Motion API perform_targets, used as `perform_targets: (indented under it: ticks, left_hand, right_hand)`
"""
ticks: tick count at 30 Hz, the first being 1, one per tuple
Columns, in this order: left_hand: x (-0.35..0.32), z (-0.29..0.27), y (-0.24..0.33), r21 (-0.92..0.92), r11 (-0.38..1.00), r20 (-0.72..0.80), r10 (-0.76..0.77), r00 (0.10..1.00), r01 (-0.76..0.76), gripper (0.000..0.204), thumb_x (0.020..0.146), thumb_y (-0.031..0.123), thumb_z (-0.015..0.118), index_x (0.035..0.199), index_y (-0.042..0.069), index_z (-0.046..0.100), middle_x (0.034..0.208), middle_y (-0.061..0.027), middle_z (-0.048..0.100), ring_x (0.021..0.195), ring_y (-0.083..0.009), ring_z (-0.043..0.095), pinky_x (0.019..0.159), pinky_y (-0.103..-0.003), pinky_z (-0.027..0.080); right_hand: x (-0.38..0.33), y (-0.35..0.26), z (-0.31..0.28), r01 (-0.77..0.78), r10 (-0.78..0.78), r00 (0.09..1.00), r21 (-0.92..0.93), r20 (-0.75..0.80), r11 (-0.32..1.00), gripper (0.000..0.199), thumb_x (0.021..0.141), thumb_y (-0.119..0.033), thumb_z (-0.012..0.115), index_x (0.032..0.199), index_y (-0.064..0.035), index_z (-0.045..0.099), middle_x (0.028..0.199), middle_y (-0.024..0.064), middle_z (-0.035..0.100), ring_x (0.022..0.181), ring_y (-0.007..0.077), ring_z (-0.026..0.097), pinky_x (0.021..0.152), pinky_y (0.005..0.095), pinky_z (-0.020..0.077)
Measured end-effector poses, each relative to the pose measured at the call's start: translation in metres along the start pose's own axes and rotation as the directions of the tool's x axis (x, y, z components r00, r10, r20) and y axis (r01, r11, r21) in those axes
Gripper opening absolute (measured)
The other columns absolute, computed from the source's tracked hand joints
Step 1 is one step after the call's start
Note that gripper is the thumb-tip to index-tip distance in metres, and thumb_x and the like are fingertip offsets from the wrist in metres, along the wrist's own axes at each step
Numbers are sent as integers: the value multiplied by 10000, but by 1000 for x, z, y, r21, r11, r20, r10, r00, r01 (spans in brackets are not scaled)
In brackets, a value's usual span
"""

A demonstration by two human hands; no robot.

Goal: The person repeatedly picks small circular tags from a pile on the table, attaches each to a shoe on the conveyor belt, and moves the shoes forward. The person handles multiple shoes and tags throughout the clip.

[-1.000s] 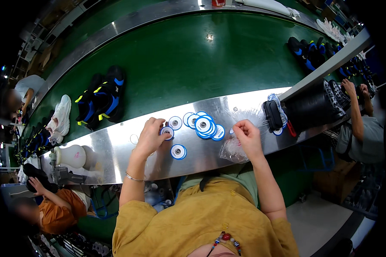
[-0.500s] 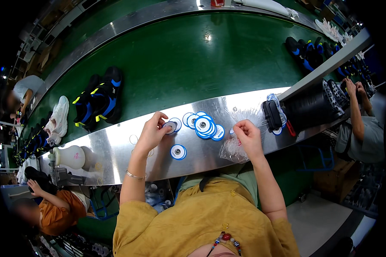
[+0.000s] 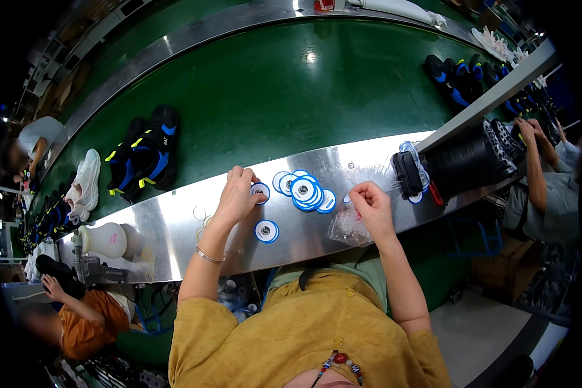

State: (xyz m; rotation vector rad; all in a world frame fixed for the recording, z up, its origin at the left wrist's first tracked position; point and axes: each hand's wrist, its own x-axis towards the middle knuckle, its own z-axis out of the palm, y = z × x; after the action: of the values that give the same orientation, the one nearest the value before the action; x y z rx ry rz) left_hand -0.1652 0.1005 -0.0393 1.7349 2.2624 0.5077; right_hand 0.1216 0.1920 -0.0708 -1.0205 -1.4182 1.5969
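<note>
Her left hand (image 3: 238,196) pinches one blue-rimmed white disc (image 3: 260,190) on the steel counter (image 3: 168,226), beside the heap of discs (image 3: 306,191); her right hand (image 3: 370,205) is closed on a clear plastic bag (image 3: 349,227). A careless sweep could knock the loose disc (image 3: 266,231) off the near edge

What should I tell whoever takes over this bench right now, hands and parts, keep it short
Left hand: fingers on one blue-and-white disc on the steel ledge.
Right hand: pinching something small above a clear plastic bag; what it is cannot be made out.
Parts: a pile of discs lies between the hands, a single disc nearer the body.
Done: one disc set apart from the pile.
Left: the pile, by the look of it.
</note>
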Motion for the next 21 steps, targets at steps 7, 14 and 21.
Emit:
perform_targets:
  ticks: [7,14,21]
  left_hand:
    - [-8,-5,0,-419,873,102,-229,968,250,339,734,53,726,1004,9,525,749,-94,598,678,-220,591,633,-313,483]
    - [-45,-32,12,-489,847,364,-18,931,207,328,739,39,726,1026,33,566,766,-53,600,696,-133,556,643,-262,464]
    - [-63,-5,21,-123,991,223,77,972,-50,457,654,61,763,1073,70,579,966,-131,552,962,-315,515,849,-386,444]
  right_hand:
    - [4,9,-5,31,-31,999,-12,8,999,50,862,-71,619,853,-25,600,666,-39,534,584,15,463,486,178,368]
    - [6,8,-2,28,-29,999,15,14,999,49,861,-56,616,861,-10,598,674,-29,546,591,22,478,515,187,398]
    - [6,4,4,7,-7,1000,12,20,1000,50,859,-50,617,868,-4,602,693,-21,560,617,27,500,553,183,410]
